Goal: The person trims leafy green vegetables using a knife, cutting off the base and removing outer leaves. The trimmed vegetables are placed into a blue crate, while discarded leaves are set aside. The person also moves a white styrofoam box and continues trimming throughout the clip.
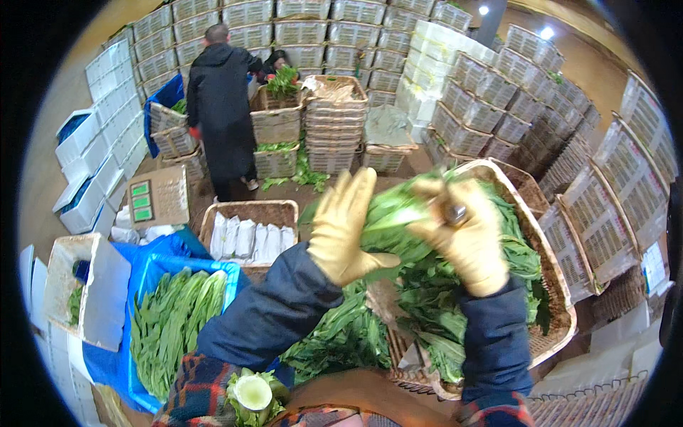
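My left hand [347,235], in a yellow rubber glove, has its fingers straight and its thumb spread. It is beside a bunch of long green leaves [397,211], with nothing visibly gripped. My right hand [469,235], gloved alike and blurred, closes around a tool with a dark, rounded handle end [456,213]. The rest of that tool is hidden by the glove and leaves. Below both hands, leafy greens [432,304] fill much of a soiled plastic crate [568,325]. A pale cut stalk end [253,392] shows near my left upper arm.
Left stands a blue-lined box [232,280] of long leaves [176,315]. Beyond are a crate [251,205] with white-wrapped bundles [245,240], and a scale [160,197]. A person in a dark coat [221,107] stands ahead; another is partly hidden. Stacked crates [475,101] surround the area.
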The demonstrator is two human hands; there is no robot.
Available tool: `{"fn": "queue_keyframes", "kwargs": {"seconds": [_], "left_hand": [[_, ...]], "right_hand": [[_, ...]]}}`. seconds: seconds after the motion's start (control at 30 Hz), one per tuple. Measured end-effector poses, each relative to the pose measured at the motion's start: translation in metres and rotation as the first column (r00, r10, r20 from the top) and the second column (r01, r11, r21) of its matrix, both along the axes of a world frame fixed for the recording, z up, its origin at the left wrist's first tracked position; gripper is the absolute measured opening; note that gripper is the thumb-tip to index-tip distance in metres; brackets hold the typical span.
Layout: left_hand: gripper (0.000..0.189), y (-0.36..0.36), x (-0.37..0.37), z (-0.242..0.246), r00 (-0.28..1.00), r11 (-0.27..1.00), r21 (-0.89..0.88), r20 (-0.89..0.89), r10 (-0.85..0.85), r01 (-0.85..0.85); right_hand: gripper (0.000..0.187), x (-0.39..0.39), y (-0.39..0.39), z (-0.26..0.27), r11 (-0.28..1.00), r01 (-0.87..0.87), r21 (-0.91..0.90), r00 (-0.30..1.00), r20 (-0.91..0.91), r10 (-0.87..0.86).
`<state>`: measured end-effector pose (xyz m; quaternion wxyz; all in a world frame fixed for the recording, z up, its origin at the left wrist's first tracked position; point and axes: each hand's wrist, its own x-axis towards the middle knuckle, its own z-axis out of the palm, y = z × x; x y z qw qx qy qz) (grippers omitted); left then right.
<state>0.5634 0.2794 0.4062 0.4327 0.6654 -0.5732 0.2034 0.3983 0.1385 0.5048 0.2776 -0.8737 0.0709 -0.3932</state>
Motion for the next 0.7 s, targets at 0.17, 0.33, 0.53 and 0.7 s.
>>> {"fn": "queue_keyframes", "kwargs": {"seconds": [0.17, 0.33, 0.53, 0.7], "left_hand": [[0.114, 0.064, 0.009, -0.075, 0.817, 0.761, 0.567, -0.571, 0.085, 0.317], [0.118, 0.137, -0.003, -0.122, 0.662, 0.658, 0.674, -0.666, 0.345, 0.335], [0.12, 0.155, -0.016, -0.138, 0.607, 0.621, 0.705, -0.671, 0.425, 0.344], [0.112, 0.157, -0.028, -0.147, 0.451, 0.726, 0.535, -0.825, 0.34, 0.432]], "right_hand": [[0.037, 0.003, 0.022, -0.102, 0.534, 0.001, 0.846, 0.931, -0.196, 0.308], [0.034, -0.024, 0.039, -0.181, 0.995, 0.084, 0.053, 0.919, -0.391, -0.057], [0.068, -0.035, 0.073, -0.212, 0.938, -0.16, -0.308, 0.844, -0.535, -0.032], [0.07, -0.03, 0.087, -0.212, 0.948, -0.157, -0.276, 0.828, -0.56, -0.026]]}}
